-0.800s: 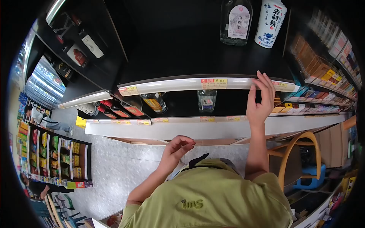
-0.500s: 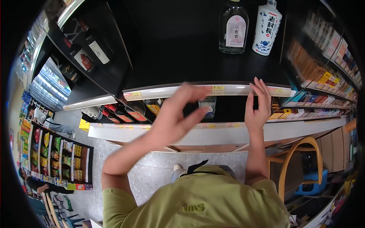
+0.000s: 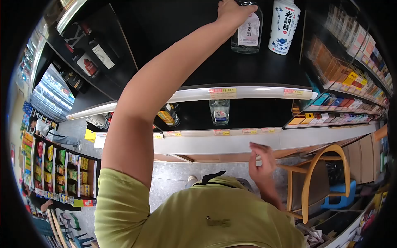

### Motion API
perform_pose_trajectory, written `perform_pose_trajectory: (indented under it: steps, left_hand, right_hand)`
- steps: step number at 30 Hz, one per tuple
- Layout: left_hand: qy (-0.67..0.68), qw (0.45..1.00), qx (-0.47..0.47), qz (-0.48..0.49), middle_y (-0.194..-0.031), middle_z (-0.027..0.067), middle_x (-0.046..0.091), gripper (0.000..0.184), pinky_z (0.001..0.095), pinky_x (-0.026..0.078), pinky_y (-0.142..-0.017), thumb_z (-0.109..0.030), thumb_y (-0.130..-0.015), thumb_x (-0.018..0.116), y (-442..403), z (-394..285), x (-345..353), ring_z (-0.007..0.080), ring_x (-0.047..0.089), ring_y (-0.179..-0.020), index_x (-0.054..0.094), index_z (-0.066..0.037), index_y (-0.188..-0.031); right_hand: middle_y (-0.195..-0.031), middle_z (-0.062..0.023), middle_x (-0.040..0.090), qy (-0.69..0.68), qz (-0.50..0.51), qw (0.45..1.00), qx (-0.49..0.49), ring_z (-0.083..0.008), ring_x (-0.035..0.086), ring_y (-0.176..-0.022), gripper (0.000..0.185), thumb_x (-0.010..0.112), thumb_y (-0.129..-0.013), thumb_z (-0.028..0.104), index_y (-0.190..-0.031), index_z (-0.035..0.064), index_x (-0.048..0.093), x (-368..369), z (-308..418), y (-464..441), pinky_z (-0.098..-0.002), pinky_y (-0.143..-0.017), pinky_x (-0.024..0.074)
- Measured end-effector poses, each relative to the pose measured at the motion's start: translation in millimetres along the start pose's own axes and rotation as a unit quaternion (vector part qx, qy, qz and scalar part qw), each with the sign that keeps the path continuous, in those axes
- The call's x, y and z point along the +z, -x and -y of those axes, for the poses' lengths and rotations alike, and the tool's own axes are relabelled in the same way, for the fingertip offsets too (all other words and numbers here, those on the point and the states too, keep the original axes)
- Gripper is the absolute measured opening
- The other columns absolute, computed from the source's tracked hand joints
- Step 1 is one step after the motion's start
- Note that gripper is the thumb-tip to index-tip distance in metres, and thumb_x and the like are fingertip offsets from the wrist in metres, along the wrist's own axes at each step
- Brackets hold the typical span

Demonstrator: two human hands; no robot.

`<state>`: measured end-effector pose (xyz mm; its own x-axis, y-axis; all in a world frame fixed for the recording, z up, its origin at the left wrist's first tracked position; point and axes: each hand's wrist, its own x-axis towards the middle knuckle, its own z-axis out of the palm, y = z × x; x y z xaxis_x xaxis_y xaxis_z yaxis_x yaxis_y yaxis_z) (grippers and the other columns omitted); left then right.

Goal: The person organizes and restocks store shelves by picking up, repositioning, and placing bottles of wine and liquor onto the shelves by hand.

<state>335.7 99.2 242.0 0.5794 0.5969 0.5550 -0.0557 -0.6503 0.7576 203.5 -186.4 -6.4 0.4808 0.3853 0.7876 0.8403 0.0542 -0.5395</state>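
On the black upper shelf stands a clear glass liquor bottle (image 3: 249,33) with a pale pink label. My left hand (image 3: 235,13) reaches up to it, fingers closed round its neck and top, which they mostly hide. Beside it, untouched, is a white liquor bottle (image 3: 284,27) with blue flowers. My right hand (image 3: 263,163) is low in front of the white ledge, loosely curled, with a gap between thumb and fingers and nothing visible in it. A smaller clear bottle (image 3: 219,112) sits on the shelf below.
Price tags line the upper shelf edge (image 3: 264,92). Dark wine bottles (image 3: 101,53) lie at the left, cigarette packs (image 3: 351,78) fill the right racks. A wooden chair (image 3: 308,182) and blue stool (image 3: 341,194) stand at the right. A snack rack (image 3: 66,167) and a person (image 3: 58,134) are farther left.
My left hand has gone from in front of the shelf edge up to the clear bottle's neck and closed on it. My right hand has left the shelf edge and dropped toward my body.
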Motion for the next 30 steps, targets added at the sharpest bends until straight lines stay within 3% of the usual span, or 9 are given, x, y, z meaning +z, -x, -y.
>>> perform_pose_trajectory:
  steps: [2, 5, 10, 15, 24, 30]
  left_hand:
    - [0.064, 0.998, -0.014, -0.008, -0.120, 0.0259, 0.061, 0.074, 0.0404, 0.051, -0.093, -0.035, -0.076, 0.080, -14, 7, 17, 0.0337, 0.063, -0.111, 0.050, 0.007, -0.128]
    - [-0.005, 0.999, -0.037, -0.040, -0.111, 0.0229, 0.066, 0.067, 0.0402, 0.052, -0.090, -0.037, -0.074, 0.082, -15, -3, 26, 0.0332, 0.066, -0.105, 0.056, 0.005, -0.121]
    - [0.044, 0.998, -0.032, -0.026, -0.105, 0.0209, 0.069, 0.062, 0.0399, 0.053, -0.084, -0.038, -0.074, 0.082, -15, 1, 24, 0.0328, 0.069, -0.098, 0.060, 0.003, -0.115]
    - [0.118, 0.993, 0.014, -0.004, -0.102, 0.0213, 0.069, 0.062, 0.0391, 0.054, -0.080, -0.039, -0.074, 0.082, -21, 8, 25, 0.0315, 0.069, -0.092, 0.060, 0.004, -0.113]
    - [0.027, 0.998, -0.051, 0.004, -0.093, 0.0199, 0.069, 0.056, 0.0383, 0.054, -0.070, -0.042, -0.078, 0.077, -34, -8, 24, 0.0272, 0.069, -0.079, 0.063, 0.005, -0.105]
    - [0.174, 0.984, 0.009, 0.028, -0.091, 0.0143, 0.069, 0.043, 0.0357, 0.054, -0.067, -0.028, -0.079, 0.079, -52, 16, 32, 0.0227, 0.068, -0.074, 0.064, 0.004, -0.103]
  right_hand:
    - [-0.096, -0.0119, 0.071, -0.003, 0.007, 1.000, 0.012, -0.0280, 0.068, -0.084, 0.026, 0.064, -0.074, -0.009, -0.098, 0.0019, 0.066, 3, 0, 15, -0.0345, -0.076, 0.0530]
    - [-0.096, -0.0103, 0.072, -0.017, 0.019, 0.998, 0.051, -0.0270, 0.069, -0.084, 0.025, 0.065, -0.075, -0.006, -0.098, 0.0043, 0.068, 11, 2, 30, -0.0332, -0.075, 0.0536]
    - [-0.095, -0.0101, 0.071, -0.083, 0.067, 0.983, 0.147, -0.0276, 0.069, -0.084, 0.024, 0.067, -0.077, -0.003, -0.099, 0.0069, 0.068, 29, 5, 46, -0.0340, -0.076, 0.0545]
    - [-0.093, -0.0127, 0.070, -0.087, 0.095, 0.986, 0.106, -0.0235, 0.069, -0.078, 0.023, 0.066, -0.079, -0.007, -0.100, 0.0025, 0.067, 39, 4, 53, -0.0297, -0.071, 0.0546]
    - [-0.089, -0.0099, 0.071, -0.107, 0.135, 0.982, 0.076, -0.0267, 0.070, -0.080, 0.023, 0.069, -0.077, -0.003, -0.097, 0.0065, 0.065, 52, 10, 56, -0.0339, -0.068, 0.0568]
    - [-0.085, -0.0094, 0.070, -0.106, 0.140, 0.981, 0.087, -0.0260, 0.069, -0.075, 0.023, 0.070, -0.077, -0.003, -0.098, 0.0064, 0.065, 49, 9, 59, -0.0335, -0.065, 0.0562]
